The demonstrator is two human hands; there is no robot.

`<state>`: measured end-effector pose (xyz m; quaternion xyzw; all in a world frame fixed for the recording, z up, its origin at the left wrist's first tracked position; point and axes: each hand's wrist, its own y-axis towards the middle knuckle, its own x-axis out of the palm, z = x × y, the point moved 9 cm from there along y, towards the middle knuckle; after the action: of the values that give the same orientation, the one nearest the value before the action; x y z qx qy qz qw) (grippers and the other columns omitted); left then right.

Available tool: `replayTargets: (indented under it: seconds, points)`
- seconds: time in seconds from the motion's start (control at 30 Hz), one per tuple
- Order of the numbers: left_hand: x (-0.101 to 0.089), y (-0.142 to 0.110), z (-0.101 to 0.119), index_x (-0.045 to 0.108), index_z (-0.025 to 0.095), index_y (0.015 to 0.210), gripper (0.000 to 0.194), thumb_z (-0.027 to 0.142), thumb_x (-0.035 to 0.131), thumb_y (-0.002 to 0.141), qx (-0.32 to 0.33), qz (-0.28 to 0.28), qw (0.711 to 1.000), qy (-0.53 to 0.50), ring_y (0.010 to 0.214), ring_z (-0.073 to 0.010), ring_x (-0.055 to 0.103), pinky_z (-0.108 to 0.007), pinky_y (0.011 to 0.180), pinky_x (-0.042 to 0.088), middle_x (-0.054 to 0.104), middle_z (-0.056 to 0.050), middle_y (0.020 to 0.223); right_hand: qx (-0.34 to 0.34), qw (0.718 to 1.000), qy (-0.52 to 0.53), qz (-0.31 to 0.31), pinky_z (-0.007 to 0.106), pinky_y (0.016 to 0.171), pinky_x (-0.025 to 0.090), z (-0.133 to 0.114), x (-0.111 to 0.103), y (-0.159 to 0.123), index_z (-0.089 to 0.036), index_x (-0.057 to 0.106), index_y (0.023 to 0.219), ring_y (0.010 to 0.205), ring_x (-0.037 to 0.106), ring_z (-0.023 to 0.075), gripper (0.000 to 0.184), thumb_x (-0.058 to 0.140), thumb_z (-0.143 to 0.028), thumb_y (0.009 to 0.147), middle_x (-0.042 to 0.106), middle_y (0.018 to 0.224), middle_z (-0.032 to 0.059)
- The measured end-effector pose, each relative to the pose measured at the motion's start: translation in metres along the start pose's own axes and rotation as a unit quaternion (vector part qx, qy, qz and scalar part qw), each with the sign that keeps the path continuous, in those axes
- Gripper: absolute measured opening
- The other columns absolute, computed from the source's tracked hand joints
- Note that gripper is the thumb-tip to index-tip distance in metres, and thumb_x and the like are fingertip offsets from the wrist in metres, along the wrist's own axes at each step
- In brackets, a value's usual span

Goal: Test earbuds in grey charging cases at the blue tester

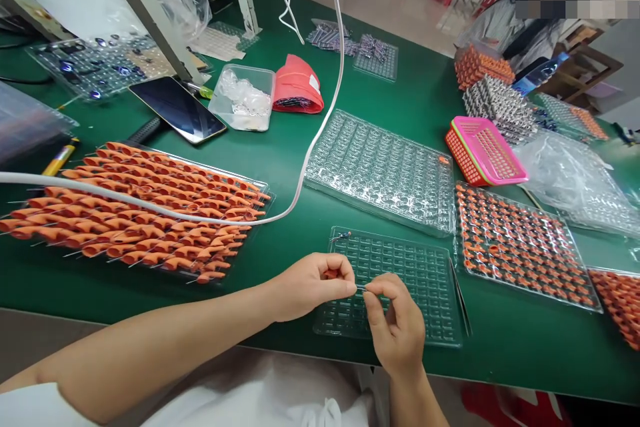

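Over the near edge of a clear compartment tray (420, 280), my left hand (313, 287) and my right hand (400, 323) meet almost fingertip to fingertip. Both are closed in a pinch on a thin, dark wire-like piece (361, 288), of which only a short length shows between them. Its exact kind is too small to make out. A similar small piece (344, 235) lies at the tray's far left corner. Slim dark tweezers (461, 297) rest along the tray's right side.
Orange parts with thin metal pins fill a tray (150, 213) at left. A larger clear tray (380, 170) lies ahead, with pink and red baskets (487, 150) and an orange-filled tray (530, 247) rightward. A white cable (300, 193) loops across. A person (500, 30) sits at far right.
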<state>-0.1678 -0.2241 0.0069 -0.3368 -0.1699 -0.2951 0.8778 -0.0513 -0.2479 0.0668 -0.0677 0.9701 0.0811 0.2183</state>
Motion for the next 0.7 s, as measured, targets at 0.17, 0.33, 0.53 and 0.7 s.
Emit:
replayTargets:
  seconds: [0.17, 0.33, 0.53, 0.7]
  points:
    - [0.002, -0.005, 0.014, 0.055, 0.016, 0.070, 0.018, 0.028, 0.060, 0.082, 0.067, 0.016, 0.992, 0.102, 0.063, -0.0111, 0.039, -0.026, 0.059, 0.031, 0.045, 0.003, 0.069, 0.077, 0.996, 0.055, -0.005, 0.028, 0.069, 0.043, 0.014, -0.001, -0.005, -0.022, 0.057, 0.096, 0.078, 0.052, 0.0153, 0.007, 0.052, -0.017, 0.096, 0.055, 0.086, 0.0012]
    - [0.002, -0.011, 0.027, 0.057, 0.016, 0.070, 0.016, 0.023, 0.057, 0.084, 0.140, 0.046, 0.967, 0.210, 0.067, -0.0117, 0.044, -0.026, 0.064, 0.036, 0.047, 0.002, 0.073, 0.113, 0.990, 0.086, -0.001, 0.026, 0.064, 0.040, 0.020, -0.002, -0.006, -0.022, 0.058, 0.093, 0.072, 0.051, 0.0138, 0.007, 0.052, -0.022, 0.097, 0.053, 0.084, 0.0005]
    - [0.004, -0.014, 0.032, 0.057, 0.017, 0.071, 0.013, 0.017, 0.056, 0.084, 0.197, 0.056, 0.948, 0.244, 0.067, -0.0114, 0.045, -0.025, 0.065, 0.036, 0.047, 0.002, 0.072, 0.142, 0.983, 0.115, 0.017, 0.025, 0.062, 0.041, 0.026, -0.004, -0.006, -0.021, 0.060, 0.091, 0.070, 0.050, 0.0135, 0.009, 0.054, -0.025, 0.096, 0.053, 0.083, 0.0007]
    - [0.000, -0.014, 0.033, 0.054, 0.017, 0.067, 0.015, 0.014, 0.056, 0.081, 0.195, 0.068, 0.948, 0.240, 0.067, -0.0119, 0.044, -0.025, 0.065, 0.036, 0.046, 0.002, 0.071, 0.153, 0.980, 0.115, 0.050, 0.025, 0.060, 0.040, 0.030, -0.012, -0.008, -0.019, 0.060, 0.090, 0.067, 0.048, 0.0137, 0.012, 0.055, -0.029, 0.096, 0.051, 0.076, 0.0003]
